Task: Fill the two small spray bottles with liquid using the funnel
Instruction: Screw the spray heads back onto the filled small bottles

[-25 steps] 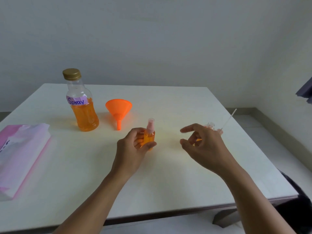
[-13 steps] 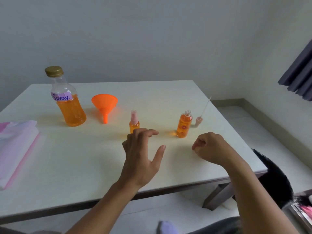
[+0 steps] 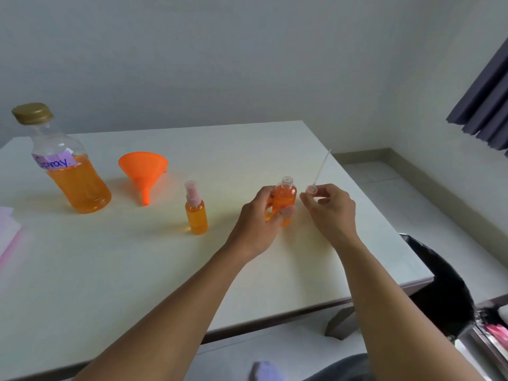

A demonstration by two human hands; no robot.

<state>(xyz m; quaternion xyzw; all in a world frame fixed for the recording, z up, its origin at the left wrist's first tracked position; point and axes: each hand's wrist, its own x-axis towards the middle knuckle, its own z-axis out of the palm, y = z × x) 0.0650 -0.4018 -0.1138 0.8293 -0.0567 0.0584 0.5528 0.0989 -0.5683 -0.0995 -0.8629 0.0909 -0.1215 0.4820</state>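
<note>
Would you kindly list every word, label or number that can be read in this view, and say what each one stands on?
"Spray." is handwritten on the purple paper label stuck to the large bottle with the gold cap.
No other text is readable: the two small spray bottles, the orange funnel and the pink-and-white packet at the left edge show no legible print.

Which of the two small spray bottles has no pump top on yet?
The small spray bottle in the left hand: its threaded neck is open. The other small bottle, standing alone near the funnel, is capped.
</note>
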